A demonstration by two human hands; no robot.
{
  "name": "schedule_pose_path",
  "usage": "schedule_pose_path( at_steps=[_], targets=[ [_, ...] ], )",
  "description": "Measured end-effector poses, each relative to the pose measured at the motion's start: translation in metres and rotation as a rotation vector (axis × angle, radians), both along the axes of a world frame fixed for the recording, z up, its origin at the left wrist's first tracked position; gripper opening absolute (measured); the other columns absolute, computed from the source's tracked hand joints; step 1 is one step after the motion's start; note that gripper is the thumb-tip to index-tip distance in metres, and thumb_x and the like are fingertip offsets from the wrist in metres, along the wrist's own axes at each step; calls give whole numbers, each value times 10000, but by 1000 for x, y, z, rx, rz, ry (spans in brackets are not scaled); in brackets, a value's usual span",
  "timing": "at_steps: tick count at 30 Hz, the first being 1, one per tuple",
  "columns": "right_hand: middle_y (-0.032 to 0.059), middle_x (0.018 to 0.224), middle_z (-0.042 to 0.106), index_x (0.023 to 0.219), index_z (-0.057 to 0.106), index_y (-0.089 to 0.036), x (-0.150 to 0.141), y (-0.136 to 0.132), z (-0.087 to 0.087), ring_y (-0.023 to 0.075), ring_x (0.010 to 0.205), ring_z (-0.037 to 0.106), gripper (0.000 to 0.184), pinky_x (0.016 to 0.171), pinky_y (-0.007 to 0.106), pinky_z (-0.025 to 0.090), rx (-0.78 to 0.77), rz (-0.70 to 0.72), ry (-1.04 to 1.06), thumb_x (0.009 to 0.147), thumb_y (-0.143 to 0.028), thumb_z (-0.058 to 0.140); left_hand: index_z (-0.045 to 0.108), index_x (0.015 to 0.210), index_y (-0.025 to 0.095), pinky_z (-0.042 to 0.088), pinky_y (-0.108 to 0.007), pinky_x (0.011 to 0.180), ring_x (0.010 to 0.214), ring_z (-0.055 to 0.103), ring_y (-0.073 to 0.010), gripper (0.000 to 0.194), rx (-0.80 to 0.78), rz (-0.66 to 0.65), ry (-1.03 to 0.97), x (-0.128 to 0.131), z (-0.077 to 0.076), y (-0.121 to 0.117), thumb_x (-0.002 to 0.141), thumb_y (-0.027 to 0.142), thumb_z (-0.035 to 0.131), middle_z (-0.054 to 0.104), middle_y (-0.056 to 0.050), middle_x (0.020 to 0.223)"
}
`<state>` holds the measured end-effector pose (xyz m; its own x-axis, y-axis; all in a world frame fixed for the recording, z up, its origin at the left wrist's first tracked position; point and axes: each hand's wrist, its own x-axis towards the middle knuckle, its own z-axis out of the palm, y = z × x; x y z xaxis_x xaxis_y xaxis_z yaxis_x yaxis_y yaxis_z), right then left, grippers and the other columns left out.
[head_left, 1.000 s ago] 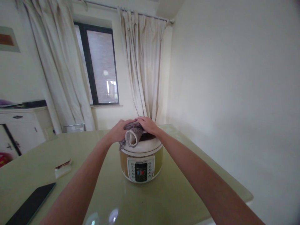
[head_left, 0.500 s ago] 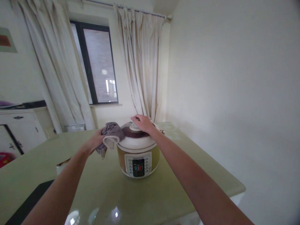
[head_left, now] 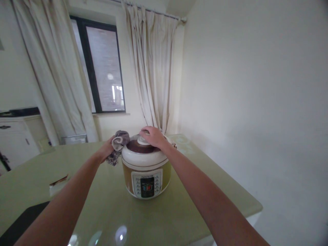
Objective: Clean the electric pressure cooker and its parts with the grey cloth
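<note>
The left hand point(head_left: 107, 150) is closed on the cloth point(head_left: 120, 139), which is bunched beyond the fingertips, its rolled end up and a patterned part hanging below. The cloth is just beside the upper side of the cooker point(head_left: 146, 164); whether they touch is unclear.

The right hand point(head_left: 154, 137) lies over the knob point(head_left: 143, 141), fingers bent on top of it. How firmly they clasp it cannot be told, as their undersides are hidden. The cooker stands upright directly below this hand and to the right of the left one. Its lid point(head_left: 135, 147) is on, a dark round middle under the right fingers, and what is inside is hidden. The panel point(head_left: 147, 184) is below the right hand, on the cooker's near side.

Nearer the wearer than the left grip and to its left, a small pale packet point(head_left: 56, 187) and a dark flat thing point(head_left: 23, 218) lie on the table point(head_left: 164, 218), partly behind the left forearm.
</note>
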<state>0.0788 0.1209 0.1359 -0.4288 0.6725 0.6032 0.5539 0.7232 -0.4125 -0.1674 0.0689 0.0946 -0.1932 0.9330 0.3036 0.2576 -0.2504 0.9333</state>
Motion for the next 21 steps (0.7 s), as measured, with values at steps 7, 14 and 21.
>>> schedule_pose_path(
  at_steps=[7, 14, 21],
  targets=[
    [45, 1195, 787, 1188, 779, -245, -1, -9, 2, 204, 1131, 679, 286, 978, 295, 446, 78, 51, -120, 1067, -400, 571, 714, 1099, 191, 634, -501, 907, 1042, 728, -355, 670, 81, 22, 59, -23, -33, -61, 556, 536, 899, 786, -106, 1054],
    [79, 1232, 761, 1250, 735, -252, -5, -19, 5, 232, 1187, 636, 360, 1039, 348, 417, 168, -73, -318, 1118, -405, 437, 593, 1307, 196, 438, -629, 1161, 1272, 576, -367, 724, 337, 267, 449, 51, -52, -106, 782, 674, 733, 616, -127, 1258],
    [138, 1236, 726, 1291, 657, -221, -22, -38, 8, 309, 1164, 627, 407, 931, 417, 494, 153, -342, -458, 1123, -390, 327, 665, 1072, 209, 527, -486, 1048, 1042, 665, -293, 525, 371, 440, 301, 52, -32, -57, 810, 660, 719, 676, -80, 1063]
  ],
)
